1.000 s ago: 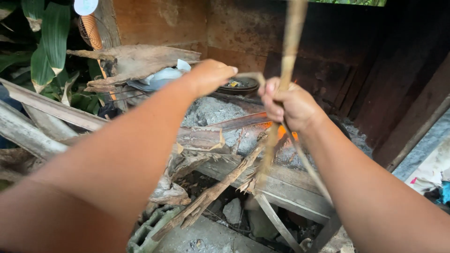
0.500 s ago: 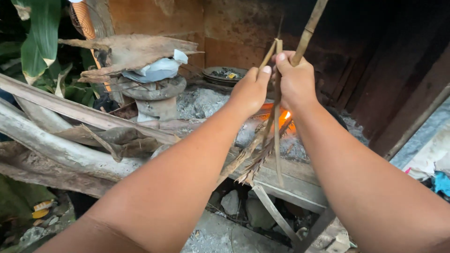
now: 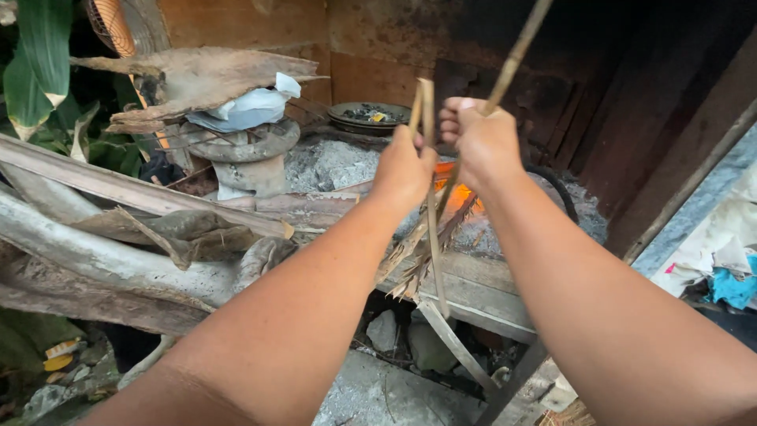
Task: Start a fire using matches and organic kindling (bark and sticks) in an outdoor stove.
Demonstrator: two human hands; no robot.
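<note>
Both my hands are raised over a wood-fire hearth. My right hand [image 3: 479,140] is closed round a long dry stalk [image 3: 514,57] that runs up past the top edge and down toward the flame. My left hand [image 3: 404,170] grips thin dry strips [image 3: 431,237] split off the same stalk; their frayed lower ends [image 3: 410,278] hang over the hearth's wooden edge. The two hands are close together, almost touching. A small orange flame [image 3: 459,193] burns just behind and below them among grey ash [image 3: 331,164].
Dry bark and pale logs [image 3: 118,252] pile up at the left, with green leaves [image 3: 35,71] behind. A round stone stand [image 3: 240,150] holds bark and a white cloth. A dark pan [image 3: 369,115] sits at the back. Rubble lies under the wooden frame [image 3: 473,296]. Rags [image 3: 729,268] lie right.
My left hand came across from the left to the stalk and closed on its split strips. Both hands now sit lower and closer together, and the view has shifted slightly.
</note>
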